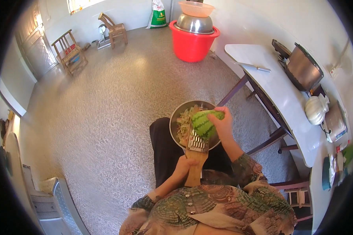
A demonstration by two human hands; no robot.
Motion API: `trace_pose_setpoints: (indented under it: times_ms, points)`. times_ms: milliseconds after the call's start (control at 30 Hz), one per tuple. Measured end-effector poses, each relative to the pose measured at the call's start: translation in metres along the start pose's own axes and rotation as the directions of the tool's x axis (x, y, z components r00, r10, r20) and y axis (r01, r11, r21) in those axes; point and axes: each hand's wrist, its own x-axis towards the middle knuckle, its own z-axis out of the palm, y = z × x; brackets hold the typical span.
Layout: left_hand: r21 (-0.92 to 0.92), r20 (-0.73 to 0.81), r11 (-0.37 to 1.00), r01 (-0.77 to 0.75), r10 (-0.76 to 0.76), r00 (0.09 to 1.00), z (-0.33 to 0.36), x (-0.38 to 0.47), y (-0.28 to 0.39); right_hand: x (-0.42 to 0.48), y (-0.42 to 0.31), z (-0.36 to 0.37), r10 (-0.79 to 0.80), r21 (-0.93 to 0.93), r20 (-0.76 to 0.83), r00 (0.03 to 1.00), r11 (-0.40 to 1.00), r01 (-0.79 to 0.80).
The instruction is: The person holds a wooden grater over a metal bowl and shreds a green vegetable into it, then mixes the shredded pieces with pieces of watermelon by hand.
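My left hand (186,166) grips the wooden handle of a grater (198,145), whose handle end is at my shirt front. The grater's metal toothed plate leans over a metal bowl (173,129) on my lap. In my right hand (224,124) is a piece of watermelon (205,124) with striped green rind facing up, resting on the upper part of the grater. The fruit hides its own underside and part of the plate. Pale green and pinkish shreds (183,124) lie in the bowl.
On my right a white table (282,97) holds a knife (259,68), a brown cooker pot (304,67), a white jar (316,110) and another cooker (335,123). A red tub (192,44) with a metal basin (194,23) on it stands ahead. Wooden chairs (116,30) are farther left.
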Motion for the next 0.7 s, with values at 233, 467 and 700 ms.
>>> trace_pose_setpoints:
  times_ms: [233, 467, 700]
  points:
    - [-0.050, -0.062, 0.999, -0.002, -0.001, 0.998, -0.004, 0.000, -0.011, 0.010, -0.040, -0.034, 0.007, -0.511, 0.321, 0.947, 0.843, 0.167]
    - [-0.062, -0.087, 0.998, -0.002, -0.003, 0.996, 0.006, -0.005, -0.004, 0.034, -0.065, -0.025, 0.334, -0.748, 0.633, 0.698, 0.496, 0.441]
    - [-0.084, -0.043, 0.996, 0.020, -0.024, 0.999, 0.002, -0.005, -0.008, 0.024, -0.048, -0.024, 0.286, -0.608, 0.458, 0.842, 0.792, 0.062]
